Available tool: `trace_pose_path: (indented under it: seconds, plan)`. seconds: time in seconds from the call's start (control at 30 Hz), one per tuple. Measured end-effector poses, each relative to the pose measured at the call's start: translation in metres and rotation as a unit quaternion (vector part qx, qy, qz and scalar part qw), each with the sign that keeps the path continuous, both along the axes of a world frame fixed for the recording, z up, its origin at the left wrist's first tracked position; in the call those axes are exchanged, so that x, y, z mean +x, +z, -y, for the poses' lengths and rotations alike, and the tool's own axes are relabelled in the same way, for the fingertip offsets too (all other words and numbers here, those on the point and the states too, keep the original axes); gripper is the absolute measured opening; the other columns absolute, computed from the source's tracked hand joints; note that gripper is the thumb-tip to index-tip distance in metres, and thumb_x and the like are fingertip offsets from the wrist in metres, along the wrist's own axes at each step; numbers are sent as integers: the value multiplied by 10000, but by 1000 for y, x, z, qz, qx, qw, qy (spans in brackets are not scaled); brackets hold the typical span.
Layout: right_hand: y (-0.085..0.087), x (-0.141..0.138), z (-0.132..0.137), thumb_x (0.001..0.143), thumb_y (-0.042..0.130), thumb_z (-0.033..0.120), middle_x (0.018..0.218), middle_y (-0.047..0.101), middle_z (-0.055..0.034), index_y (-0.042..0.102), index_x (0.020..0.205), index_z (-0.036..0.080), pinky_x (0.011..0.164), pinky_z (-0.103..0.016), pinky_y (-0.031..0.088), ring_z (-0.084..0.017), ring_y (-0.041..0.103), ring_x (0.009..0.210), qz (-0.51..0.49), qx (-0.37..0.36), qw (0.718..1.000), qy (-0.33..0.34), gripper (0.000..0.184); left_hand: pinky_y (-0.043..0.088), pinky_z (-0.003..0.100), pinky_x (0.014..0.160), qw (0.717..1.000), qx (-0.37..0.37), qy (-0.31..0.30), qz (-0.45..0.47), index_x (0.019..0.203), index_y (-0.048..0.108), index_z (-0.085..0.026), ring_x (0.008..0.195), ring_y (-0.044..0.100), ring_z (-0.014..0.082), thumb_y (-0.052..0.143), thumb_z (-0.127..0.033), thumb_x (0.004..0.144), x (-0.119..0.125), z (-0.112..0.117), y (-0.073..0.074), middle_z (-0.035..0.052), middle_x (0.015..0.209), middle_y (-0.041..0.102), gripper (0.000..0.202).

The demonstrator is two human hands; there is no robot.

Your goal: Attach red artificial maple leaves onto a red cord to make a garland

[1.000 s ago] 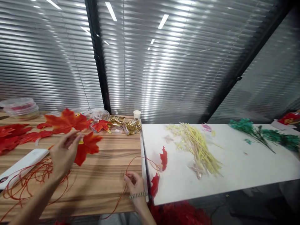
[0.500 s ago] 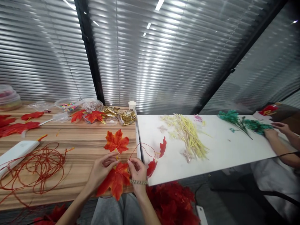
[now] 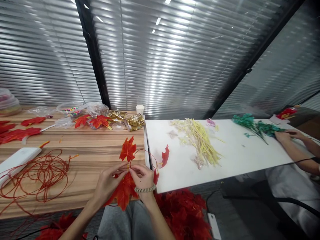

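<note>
Close together at the wood-grain table's front edge, my left hand [image 3: 110, 180] and my right hand [image 3: 143, 180] are both in a pinch. My left fingertips hold the yellow stems between an upper red maple leaf [image 3: 128, 149] and a larger lower maple leaf [image 3: 124, 195], which hangs partly behind my hands. My right thumb and finger pinch a thin red cord [image 3: 147, 151] beside those stems. That cord loops right to another maple leaf [image 3: 165, 156] and to one partly hidden behind my right hand. The exact crossing of cord and stems is too small to make out.
Tangled red cord [image 3: 50, 176] lies left, by a white box [image 3: 20, 160]. Gold packets [image 3: 135, 122] and a paper cup [image 3: 140, 109] stand behind. Yellow stems [image 3: 203, 141] lie on the white table [image 3: 235, 163], where another person's hands [image 3: 285, 136] touch green foliage. Red leaves [image 3: 182, 213] are piled below.
My right hand has shifted left, closer to my left hand, drawing the cord and its leaves leftward. The upper leaf has turned and now shows narrower. The other person's hands have moved slightly left.
</note>
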State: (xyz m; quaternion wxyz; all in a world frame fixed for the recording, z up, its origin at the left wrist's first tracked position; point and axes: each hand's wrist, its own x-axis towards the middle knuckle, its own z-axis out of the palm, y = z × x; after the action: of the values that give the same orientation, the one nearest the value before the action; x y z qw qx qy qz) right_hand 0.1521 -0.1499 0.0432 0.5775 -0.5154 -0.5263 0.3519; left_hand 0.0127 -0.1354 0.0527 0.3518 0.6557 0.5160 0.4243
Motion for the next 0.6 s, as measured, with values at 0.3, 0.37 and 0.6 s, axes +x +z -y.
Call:
trace_pose_path:
  seconds: [0.3,0.37,0.6]
  plan:
    - [0,1,0,741,597,238,765,676,-56,706,777,177,590,-242,512,-154,619,657,7,10,1000,5,130,568,298,683,998,40,4,-54,1000,675,-212,718,690,190,601,-357,733,-3,1,3,50,922,726,312]
    - [-2,0,0,742,596,236,762,674,-56,708,780,174,588,-243,509,-154,617,654,11,8,1000,9,133,568,286,654,997,43,5,-63,997,677,-210,693,687,184,592,-350,739,-3,2,3,53,921,726,304]
    - [1,-2,2,728,597,222,730,672,-49,716,769,181,582,-245,508,-157,615,647,10,6,1000,11,132,559,285,666,991,89,-5,-101,957,690,-231,689,679,179,547,-339,761,-4,4,7,41,904,729,265]
